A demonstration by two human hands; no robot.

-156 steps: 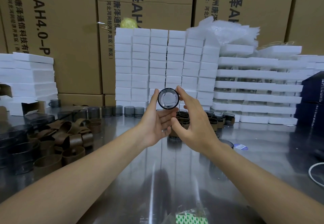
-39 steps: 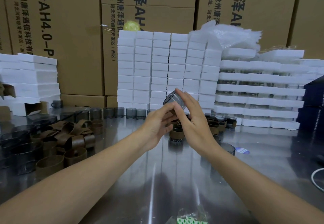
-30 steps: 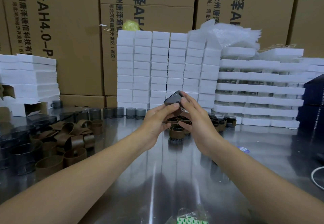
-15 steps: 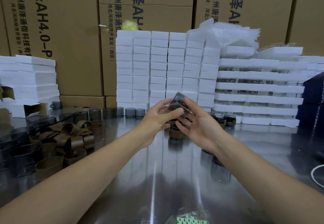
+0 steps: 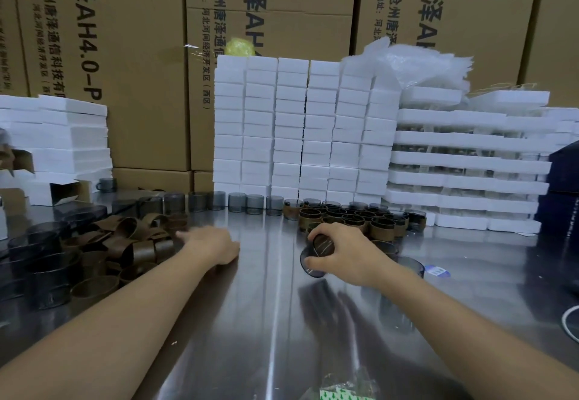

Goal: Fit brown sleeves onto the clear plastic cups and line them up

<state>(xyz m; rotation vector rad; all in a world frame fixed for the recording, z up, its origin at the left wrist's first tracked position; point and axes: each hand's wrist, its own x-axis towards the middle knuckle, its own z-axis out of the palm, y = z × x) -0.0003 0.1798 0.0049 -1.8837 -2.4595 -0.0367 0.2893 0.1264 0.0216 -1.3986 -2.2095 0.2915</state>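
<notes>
The right hand (image 5: 347, 255) pinches a tilted cup (image 5: 315, 257) above mid-table (image 5: 269, 321), near the sleeved cups (image 5: 354, 221). The left hand (image 5: 213, 244), fingers spread, reaches toward the sleeves (image 5: 125, 243) at the left edge. Risk: a careless set-down topples neighbouring cups.

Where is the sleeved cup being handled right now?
Head view, right of centre: the brown-sleeved clear plastic cup is in the right hand, tilted, just in front of the sleeved cup cluster.

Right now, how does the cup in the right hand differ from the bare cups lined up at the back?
The held cup wears a brown sleeve; the back-row cups are bare. It is tilted in the right hand; they stand upright on the table. All are smoky clear plastic.
</notes>
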